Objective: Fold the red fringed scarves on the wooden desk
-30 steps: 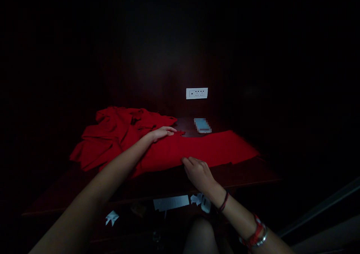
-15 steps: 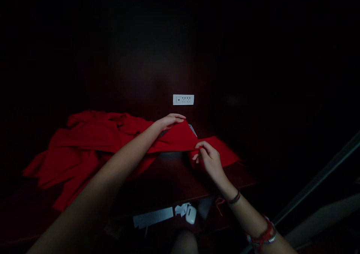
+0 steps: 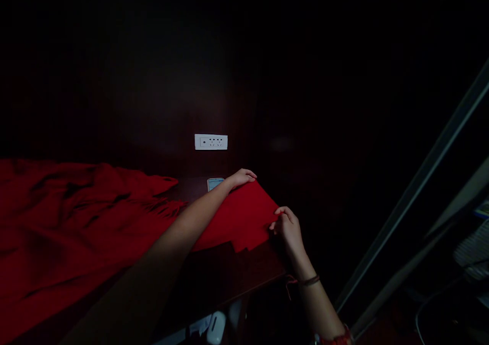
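A red fringed cloth point(image 3: 240, 217) lies across a dark wooden table point(image 3: 244, 271). My left hand point(image 3: 242, 177) pinches the far corner of its folded end. My right hand point(image 3: 287, 228) grips the near corner of the same end, fingers closed on the fabric. The folded part is stretched between both hands near the table's right end. More of the red cloth point(image 3: 64, 222) lies bunched over the left of the table.
A white wall socket point(image 3: 211, 141) sits on the dark wall behind. A phone point(image 3: 215, 183) lies on the table just left of my left hand. White paper scraps and a small white object point(image 3: 216, 327) show below the table's front edge. A pale slanted rail point(image 3: 416, 187) runs at the right.
Both hands lifted the cloth's end and carried it to the right, folding it over. The view swung right, so the socket and the bunched cloth now sit further left.
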